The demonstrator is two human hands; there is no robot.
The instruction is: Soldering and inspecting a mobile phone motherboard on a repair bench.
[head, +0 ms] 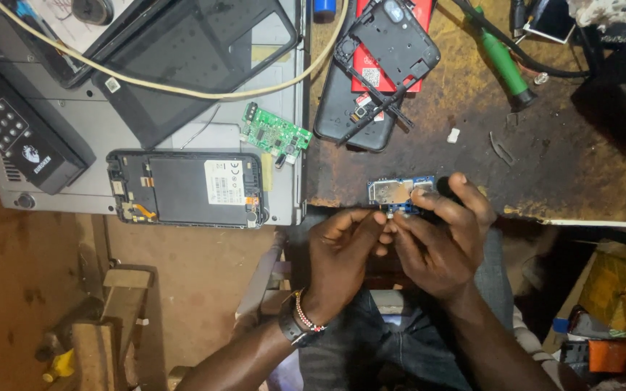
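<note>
Head view: I have a small blue phone circuit board (pixel 400 194) at the near edge of the worn brown workbench (pixel 545 166), above my lap. My right hand (pixel 440 239) is closed on the board's near edge, thumb and fingers pinching it; my left hand (pixel 342 257) is also closed, fingertips meeting the same edge from the left side — whether they carry a small part I cannot tell. The board reads as light, thin and stiff, with metal shield cans on its face; I judge it fragile at the connectors and slippery on the cans, so the bare rims are the sound place to take hold, not the component side. To the left, on a grey laptop lid (pixel 204 137), lie an opened phone (pixel 186 188) with its black back showing and a small green circuit board (pixel 275 136). Farther along the bench sit a black phone frame (pixel 385 51) and a green-handled tool (pixel 505 61), well apart from my hands.
</note>
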